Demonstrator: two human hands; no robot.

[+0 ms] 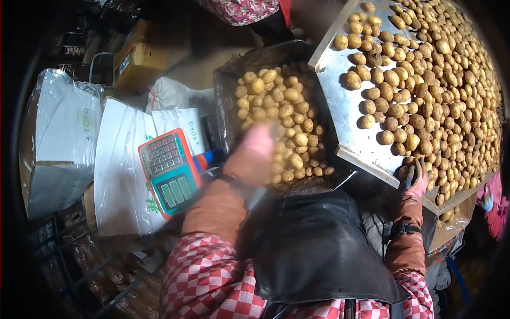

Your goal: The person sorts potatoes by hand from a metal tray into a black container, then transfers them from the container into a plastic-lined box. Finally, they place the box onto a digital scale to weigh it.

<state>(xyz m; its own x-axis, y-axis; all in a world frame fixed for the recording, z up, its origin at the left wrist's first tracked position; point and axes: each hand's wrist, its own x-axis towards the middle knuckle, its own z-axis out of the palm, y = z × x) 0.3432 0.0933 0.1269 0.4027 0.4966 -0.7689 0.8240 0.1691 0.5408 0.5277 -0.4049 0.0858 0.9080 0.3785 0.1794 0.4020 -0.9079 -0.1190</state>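
Note:
My left hand (259, 140), smeared by motion, is over the left side of a box lined with black plastic (226, 80). Many potatoes (301, 139) lie in this box; whether the hand holds one cannot be made out. On the right, my right hand (418, 179) rests at the near edge of a metal-topped sorting table (348, 119). Its dark-tipped fingers are spread apart against the loose potatoes (426, 147) there, with no potato clearly gripped. Both forearms wear brown sleeve covers over a checked garment.
Left of the box, a digital scale display with keypad (170, 173) stands in front of plastic-wrapped white cartons (119, 165). A cardboard box (141, 64) and a white sack (172, 95) are farther back. Another person in patterned clothing (241, 10) stands beyond the box.

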